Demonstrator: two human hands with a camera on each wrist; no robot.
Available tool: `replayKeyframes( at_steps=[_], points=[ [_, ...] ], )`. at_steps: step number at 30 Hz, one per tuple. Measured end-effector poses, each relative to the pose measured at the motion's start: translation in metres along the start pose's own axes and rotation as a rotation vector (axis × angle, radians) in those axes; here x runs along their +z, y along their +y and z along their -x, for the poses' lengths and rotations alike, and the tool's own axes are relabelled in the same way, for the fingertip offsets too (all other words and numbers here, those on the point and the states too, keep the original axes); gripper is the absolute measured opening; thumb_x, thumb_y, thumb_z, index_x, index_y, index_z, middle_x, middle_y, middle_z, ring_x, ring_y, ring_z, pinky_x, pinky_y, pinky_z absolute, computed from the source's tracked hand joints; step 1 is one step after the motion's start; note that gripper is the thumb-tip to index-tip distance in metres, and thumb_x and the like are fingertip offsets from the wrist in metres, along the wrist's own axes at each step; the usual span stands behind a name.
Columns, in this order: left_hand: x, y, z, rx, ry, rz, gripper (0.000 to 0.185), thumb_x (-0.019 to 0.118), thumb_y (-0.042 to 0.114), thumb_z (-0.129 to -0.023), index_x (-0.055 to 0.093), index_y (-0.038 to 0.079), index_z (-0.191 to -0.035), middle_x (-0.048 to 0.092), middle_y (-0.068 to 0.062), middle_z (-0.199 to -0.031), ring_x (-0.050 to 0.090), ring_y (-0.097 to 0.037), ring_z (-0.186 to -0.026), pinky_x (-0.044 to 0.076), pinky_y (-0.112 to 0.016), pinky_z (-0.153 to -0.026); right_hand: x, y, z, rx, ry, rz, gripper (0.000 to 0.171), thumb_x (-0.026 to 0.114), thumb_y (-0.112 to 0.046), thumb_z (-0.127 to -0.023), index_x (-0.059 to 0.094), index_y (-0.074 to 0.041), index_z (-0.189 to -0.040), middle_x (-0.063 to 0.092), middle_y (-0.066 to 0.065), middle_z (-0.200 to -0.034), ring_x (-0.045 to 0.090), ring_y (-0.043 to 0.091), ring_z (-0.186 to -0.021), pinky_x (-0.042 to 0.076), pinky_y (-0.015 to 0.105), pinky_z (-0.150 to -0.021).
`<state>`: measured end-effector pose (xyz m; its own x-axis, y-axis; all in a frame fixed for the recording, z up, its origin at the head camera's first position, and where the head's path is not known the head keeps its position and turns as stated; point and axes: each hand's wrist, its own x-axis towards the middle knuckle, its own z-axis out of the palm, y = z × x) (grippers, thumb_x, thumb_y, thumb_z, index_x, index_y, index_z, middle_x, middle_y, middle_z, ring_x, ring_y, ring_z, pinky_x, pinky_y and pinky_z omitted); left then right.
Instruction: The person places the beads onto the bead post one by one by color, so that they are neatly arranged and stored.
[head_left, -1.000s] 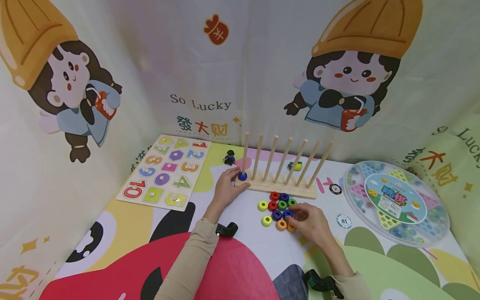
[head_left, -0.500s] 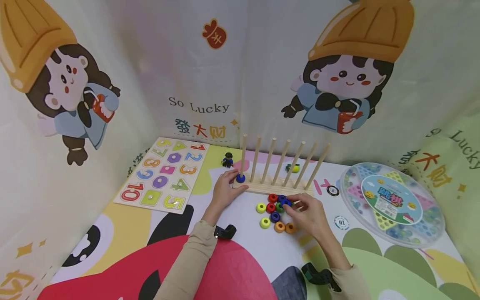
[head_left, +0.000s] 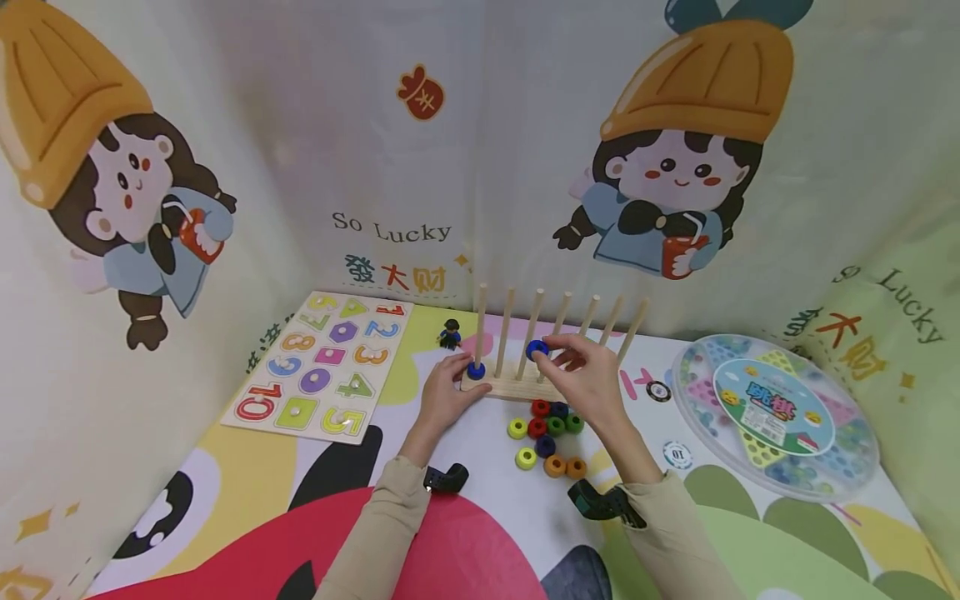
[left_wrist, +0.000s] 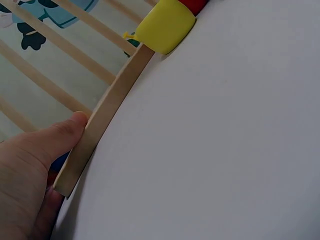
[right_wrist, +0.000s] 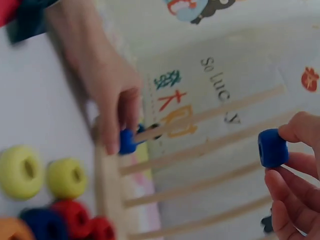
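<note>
Head view: your right hand [head_left: 588,375] pinches a blue ring [head_left: 537,349] in its fingers [head_left: 561,343], lifted off the surface and held in front of the pegs, about level with the 3rd peg from the left. Your left hand [head_left: 444,393] grasps the left end of the peg rack [head_left: 525,388], thumb against its near edge, as the left wrist view shows. A 2nd blue ring [head_left: 476,370] sits at the foot of the leftmost peg [head_left: 480,321], touching your left fingers. The loose rings [head_left: 546,432] lie in a cluster on the surface just near of the rack, below your right wrist. A number puzzle [head_left: 322,364] lies to the left, a round game box [head_left: 776,414] to the right, and a small figure [head_left: 449,333] stands just beyond the rack's left end.
</note>
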<state>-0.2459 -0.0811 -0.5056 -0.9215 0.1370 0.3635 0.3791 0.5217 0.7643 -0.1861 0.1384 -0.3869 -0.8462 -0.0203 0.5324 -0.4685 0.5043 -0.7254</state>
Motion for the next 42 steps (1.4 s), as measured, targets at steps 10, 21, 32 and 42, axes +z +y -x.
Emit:
replayKeyframes(
  at_steps=[10, 21, 32, 42],
  points=[
    [0.002, -0.003, 0.0, 0.012, -0.008, -0.006, 0.06, 0.085, 0.028, -0.078, 0.065, -0.005, -0.124, 0.06, -0.017, -0.13, 0.058, -0.032, -0.116, 0.054, -0.038, -0.092, 0.013, -0.037, -0.042, -0.06, 0.047, -0.022, 0.022, 0.079, -0.013, -0.084, 0.074, 0.0, -0.102, 0.072, 0.011, -0.095, 0.065, 0.021, -0.069, 0.051, 0.02, -0.06],
    [-0.006, -0.002, -0.001, 0.006, -0.002, -0.005, 0.06, 0.085, 0.027, -0.079, 0.064, -0.005, -0.125, 0.06, -0.018, -0.131, 0.057, -0.033, -0.117, 0.054, -0.039, -0.094, 0.029, -0.055, -0.074, -0.125, 0.098, -0.04, 0.02, 0.076, -0.011, -0.084, 0.075, 0.002, -0.1, 0.073, 0.013, -0.095, 0.064, 0.021, -0.06, 0.044, 0.02, -0.05],
    [0.003, -0.005, -0.002, -0.025, -0.02, 0.005, 0.061, 0.085, 0.028, -0.079, 0.064, -0.004, -0.126, 0.059, -0.015, -0.133, 0.057, -0.03, -0.119, 0.053, -0.036, -0.095, 0.037, -0.065, -0.082, -0.083, 0.077, -0.005, 0.021, 0.076, -0.016, -0.086, 0.076, 0.001, -0.1, 0.074, 0.012, -0.097, 0.064, 0.02, -0.061, 0.042, 0.02, -0.047],
    [0.0, -0.005, -0.003, -0.021, -0.019, -0.009, 0.061, 0.085, 0.03, -0.079, 0.064, -0.004, -0.126, 0.06, -0.016, -0.132, 0.058, -0.031, -0.117, 0.054, -0.037, -0.095, 0.041, -0.068, -0.084, -0.057, 0.024, 0.142, 0.024, 0.074, -0.021, -0.088, 0.075, -0.003, -0.103, 0.074, 0.01, -0.098, 0.066, 0.019, -0.065, 0.047, 0.027, -0.052]
  ],
)
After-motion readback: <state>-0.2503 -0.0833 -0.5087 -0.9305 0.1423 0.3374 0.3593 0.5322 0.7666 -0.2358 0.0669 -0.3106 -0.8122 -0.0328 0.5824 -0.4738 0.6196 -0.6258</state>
